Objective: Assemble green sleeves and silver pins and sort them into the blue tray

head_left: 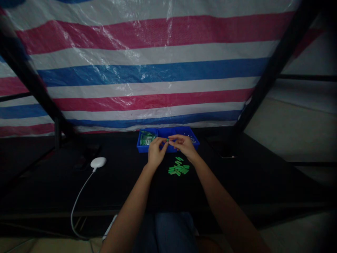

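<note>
My left hand [156,154] and my right hand [185,145] meet at the front of a blue divided tray [143,149]. Between their fingertips is a small green piece [167,140], and both hands are closed in a pinch on it. Whether my right fingers also hold something else is too small to tell. Below my hands, a loose pile of green stick-like pieces [179,170] lies on the black table. Green and clear items [146,138] fill the tray's left compartment. Small thin, shiny pieces [193,139] lie in the right one, partly hidden by my right hand.
A white rounded device [98,162] with a white cable [74,207] sits on the left of the black table [123,189]. Toward the right lies a dark flat object [223,149]. Behind the table hangs a striped plastic sheet [158,73] between black posts.
</note>
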Action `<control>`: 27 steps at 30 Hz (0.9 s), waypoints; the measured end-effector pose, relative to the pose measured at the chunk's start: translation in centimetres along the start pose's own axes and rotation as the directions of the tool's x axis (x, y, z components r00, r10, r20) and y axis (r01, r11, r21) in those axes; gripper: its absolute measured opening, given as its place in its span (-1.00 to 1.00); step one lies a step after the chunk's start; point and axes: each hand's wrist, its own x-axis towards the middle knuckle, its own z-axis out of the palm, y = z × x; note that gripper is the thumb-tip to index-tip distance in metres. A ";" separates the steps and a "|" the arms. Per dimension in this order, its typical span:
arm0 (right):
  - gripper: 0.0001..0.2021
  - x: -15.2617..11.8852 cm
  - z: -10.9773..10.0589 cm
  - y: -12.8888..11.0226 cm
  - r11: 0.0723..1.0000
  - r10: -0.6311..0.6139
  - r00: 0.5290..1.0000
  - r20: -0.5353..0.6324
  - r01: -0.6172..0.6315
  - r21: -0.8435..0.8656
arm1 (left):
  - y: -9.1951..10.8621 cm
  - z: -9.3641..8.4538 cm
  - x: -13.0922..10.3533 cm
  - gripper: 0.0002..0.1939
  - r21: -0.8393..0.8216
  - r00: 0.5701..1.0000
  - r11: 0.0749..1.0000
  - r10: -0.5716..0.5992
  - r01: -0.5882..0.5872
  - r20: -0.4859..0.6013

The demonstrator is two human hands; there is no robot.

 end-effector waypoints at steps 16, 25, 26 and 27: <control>-0.77 0.4 -0.1 1.1 0.918 -0.203 0.974 -0.101 0.154 -0.365 | 0.3 0.0 0.0 -0.84 0.097 1.000 0.995 -0.016 0.015 0.017; -0.85 0.0 -0.8 0.7 0.621 -0.246 0.960 -0.135 0.049 -0.782 | 0.1 0.0 0.0 -0.87 0.096 0.999 0.994 -0.042 0.043 -0.014; -0.85 0.0 -0.8 0.7 0.581 -0.246 0.961 -0.124 0.044 -0.813 | 0.1 0.0 0.0 -0.87 0.096 0.999 0.994 -0.042 0.043 -0.013; -0.86 0.0 -0.8 0.7 0.547 -0.243 0.963 -0.117 0.036 -0.837 | 0.0 0.0 0.0 -0.87 0.098 0.999 0.994 -0.043 0.044 -0.011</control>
